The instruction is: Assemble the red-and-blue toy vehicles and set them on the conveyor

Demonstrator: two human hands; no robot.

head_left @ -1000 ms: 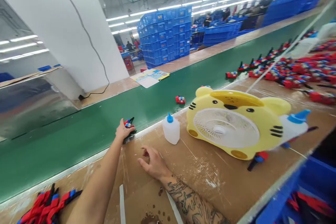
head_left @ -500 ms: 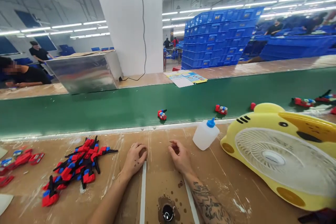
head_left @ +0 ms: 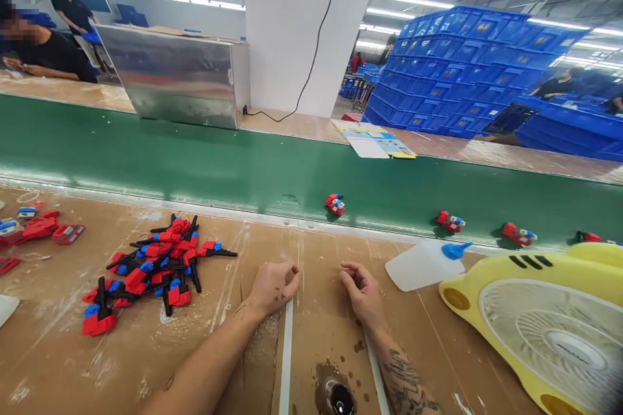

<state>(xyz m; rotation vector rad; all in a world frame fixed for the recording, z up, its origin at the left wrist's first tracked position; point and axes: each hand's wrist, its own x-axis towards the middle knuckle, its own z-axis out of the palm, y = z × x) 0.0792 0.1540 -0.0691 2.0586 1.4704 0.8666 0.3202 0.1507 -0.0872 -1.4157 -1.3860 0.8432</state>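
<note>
My left hand [head_left: 275, 286] rests on the brown tabletop with its fingers loosely curled. Thumb and forefinger are slightly apart, and nothing shows between them. Across a strip of bare board, my right hand [head_left: 363, 292] lies on its side, loosely curled, with a gap between thumb and fingertips and nothing in it. Right of it, a white squeeze bottle [head_left: 421, 266] with a blue spout leans far to the right. Left of my left hand is a pile of red, blue and black plastic toy parts [head_left: 146, 267]. Between my forearms sits a small round container of dark liquid [head_left: 341, 397], ringed by wet stains.
Beyond the table runs a green conveyor belt [head_left: 272, 165] carrying several red toys [head_left: 335, 203]. A yellow animal-shaped fan [head_left: 470, 279] fills the right side. Red toy vehicle parts [head_left: 41, 228] lie far left. Blue crates [head_left: 452, 71] and a seated person [head_left: 46, 52] are beyond the belt.
The view has tilted down and swung left. Both hands keep nearly the same pose on the table. The bottle, upright-looking before, now leans right with its spout pointing right.
</note>
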